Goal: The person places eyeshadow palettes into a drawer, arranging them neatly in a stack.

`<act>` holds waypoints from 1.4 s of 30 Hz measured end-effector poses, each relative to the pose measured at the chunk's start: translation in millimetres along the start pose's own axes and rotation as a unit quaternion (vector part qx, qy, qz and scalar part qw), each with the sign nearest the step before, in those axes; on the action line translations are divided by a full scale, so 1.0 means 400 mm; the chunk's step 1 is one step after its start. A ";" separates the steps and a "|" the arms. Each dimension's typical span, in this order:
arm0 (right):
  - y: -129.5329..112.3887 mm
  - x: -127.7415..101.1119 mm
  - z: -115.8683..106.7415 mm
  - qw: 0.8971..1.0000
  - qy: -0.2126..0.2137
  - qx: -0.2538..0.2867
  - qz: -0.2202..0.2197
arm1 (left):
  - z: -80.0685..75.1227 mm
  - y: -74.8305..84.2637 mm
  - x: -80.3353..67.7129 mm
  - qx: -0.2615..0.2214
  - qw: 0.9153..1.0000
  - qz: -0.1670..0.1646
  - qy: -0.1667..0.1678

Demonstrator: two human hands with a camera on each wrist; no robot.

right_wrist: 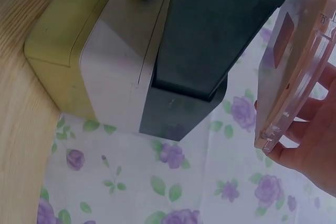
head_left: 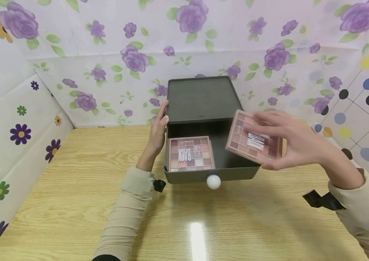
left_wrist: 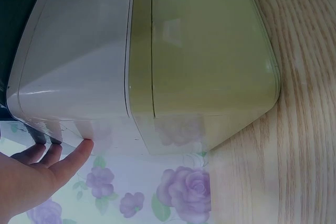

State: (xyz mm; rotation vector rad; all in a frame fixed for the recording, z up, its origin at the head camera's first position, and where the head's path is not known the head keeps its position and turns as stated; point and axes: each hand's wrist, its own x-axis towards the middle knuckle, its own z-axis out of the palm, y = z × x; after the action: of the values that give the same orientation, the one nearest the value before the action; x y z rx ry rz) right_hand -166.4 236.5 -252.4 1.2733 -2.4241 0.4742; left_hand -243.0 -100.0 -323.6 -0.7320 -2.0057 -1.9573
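A small chest of drawers [head_left: 204, 98] stands against the back cloth, its dark top drawer [head_left: 187, 177] pulled out. One eyeshadow palette [head_left: 192, 159] lies flat in the drawer's left part. My left hand [head_left: 158, 132] rests on the chest's left side; in the left wrist view its straight fingers [left_wrist: 76, 156] touch the side wall. A second eyeshadow palette [head_left: 240, 139], tilted, is held by its right edge in my right hand [head_left: 296, 143] over the drawer's right side. In the right wrist view, thumb and fingers grip this palette [right_wrist: 286, 77] from its edges.
Below the dark drawer, the wrist views show a white drawer [left_wrist: 79, 51] and a yellow-green drawer [left_wrist: 210, 51], both closed. A white round knob [head_left: 213, 181] sticks out from the top drawer's front. Flowered cloth [head_left: 106, 90] surrounds the wooden table [head_left: 83, 181].
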 end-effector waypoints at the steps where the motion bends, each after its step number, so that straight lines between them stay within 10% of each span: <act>1: -0.001 0.006 0.002 1.000 -0.005 -0.008 0.003 | 0.000 0.000 0.000 -0.001 1.000 0.001 0.000; 33: -0.037 0.203 0.100 0.982 -0.163 0.078 -0.061 | -0.001 -0.003 0.002 0.008 1.000 -0.010 -0.001; 42: -0.059 0.252 0.155 0.977 -0.167 0.061 -0.116 | -0.021 -0.080 0.017 -0.008 1.000 -0.006 -0.005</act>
State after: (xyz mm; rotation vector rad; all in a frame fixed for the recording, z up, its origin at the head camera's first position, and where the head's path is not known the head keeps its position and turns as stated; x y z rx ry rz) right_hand -209.7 124.2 -257.5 1.7900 -2.4933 0.3704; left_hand -266.6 -106.3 -347.1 -0.7363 -2.0053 -1.9831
